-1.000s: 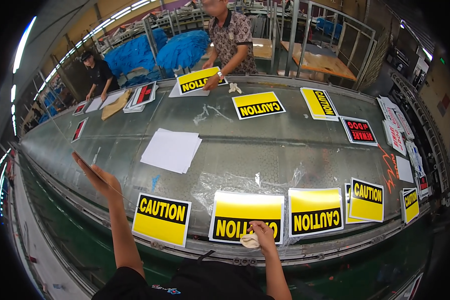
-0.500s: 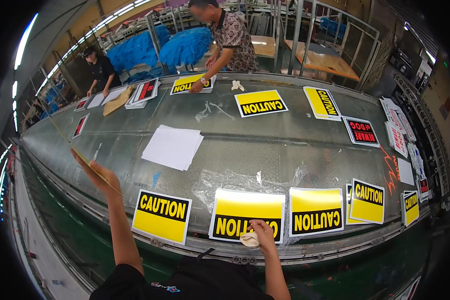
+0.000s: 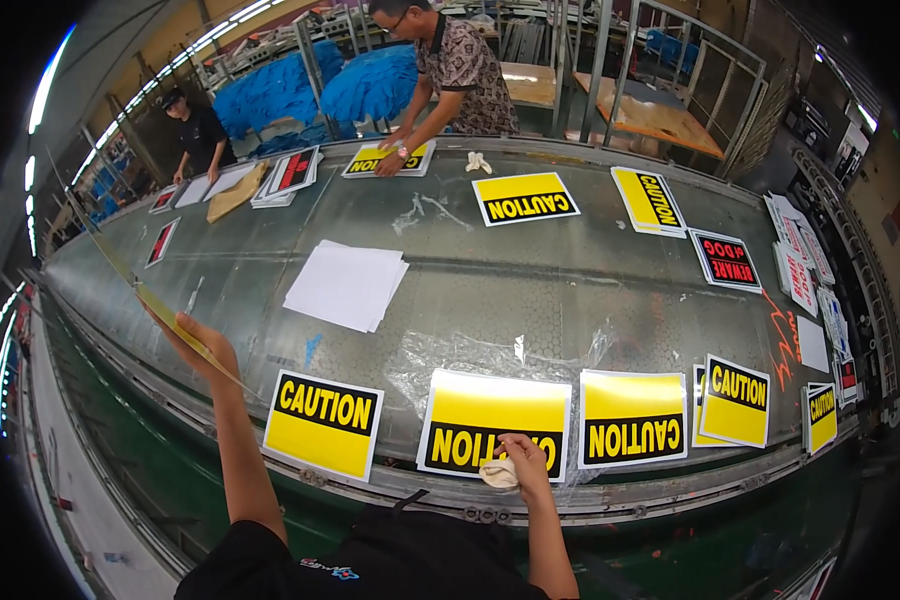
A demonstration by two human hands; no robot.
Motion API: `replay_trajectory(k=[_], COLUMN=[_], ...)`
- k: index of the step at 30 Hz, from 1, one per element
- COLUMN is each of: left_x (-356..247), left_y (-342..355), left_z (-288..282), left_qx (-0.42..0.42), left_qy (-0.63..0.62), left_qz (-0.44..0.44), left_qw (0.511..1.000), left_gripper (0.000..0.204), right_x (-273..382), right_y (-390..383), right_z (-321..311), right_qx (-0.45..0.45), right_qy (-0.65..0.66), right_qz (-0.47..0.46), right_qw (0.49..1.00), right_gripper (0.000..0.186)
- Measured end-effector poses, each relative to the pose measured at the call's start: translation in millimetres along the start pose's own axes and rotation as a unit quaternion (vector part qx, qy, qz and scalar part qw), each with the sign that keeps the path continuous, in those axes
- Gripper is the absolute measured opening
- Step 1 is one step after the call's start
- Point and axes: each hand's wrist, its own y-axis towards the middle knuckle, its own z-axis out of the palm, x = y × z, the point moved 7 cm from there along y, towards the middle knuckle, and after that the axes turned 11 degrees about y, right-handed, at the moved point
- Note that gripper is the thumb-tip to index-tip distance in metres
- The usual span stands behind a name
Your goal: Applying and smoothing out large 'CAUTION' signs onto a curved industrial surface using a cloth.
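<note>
Raised over the near left edge of the table, my left hand point(image 3: 208, 352) grips a thin sign sheet point(image 3: 113, 258). It is seen almost edge-on, with a yellow face turned partly toward the view. A pale cream cloth point(image 3: 499, 474) is bunched in the fingers of my right hand point(image 3: 530, 464). That hand rests over a yellow-and-black sign point(image 3: 485, 400) and covers part of its lettering. Left of it lies a single yellow-and-black sign point(image 3: 322, 425); to its right is another yellow-and-black sign point(image 3: 632, 400).
White sheets point(image 3: 345, 285) lie stacked mid-table, near crumpled clear film point(image 3: 420, 350). More yellow signs, black-and-red signs point(image 3: 725, 258) and small white pieces point(image 3: 478, 161) lie around. Across the table, a co-worker point(image 3: 460, 80) handles a yellow sign pile point(image 3: 410, 160); another person point(image 3: 202, 135) stands far left.
The sheet in my left hand has tilted slightly, showing more of its yellow face. Across the table, the co-worker now has both hands at the yellow sign pile. My right hand has barely moved.
</note>
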Motion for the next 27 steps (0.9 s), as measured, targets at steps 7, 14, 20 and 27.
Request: replay_trajectory(k=[7, 14, 20, 27], left_x=[3, 7, 8, -3], left_y=[0, -1, 1, -2], left_z=[0, 0, -3, -5], left_qx=[-0.019, -0.008, -0.031, -0.037], left_qy=[-0.01, -0.008, 0.0, 0.038], left_qz=[0.015, -0.021, 0.008, -0.022], left_qw=[1.0, 1.0, 0.999, 0.998], left_gripper=[0.049, 0.05, 0.049, 0.039], right_x=[1, -2, -2, -2], right_y=[0, 1, 0, 0], right_z=[1, 1, 3, 1], right_qx=[0.0, -0.002, 0.002, 0.004], right_qy=[0.004, 0.011, 0.018, 0.026], right_qz=[0.002, 0.01, 0.01, 0.009], right_qw=[1.0, 1.0, 1.0, 1.0], right_gripper=[0.019, 0.017, 0.016, 0.015])
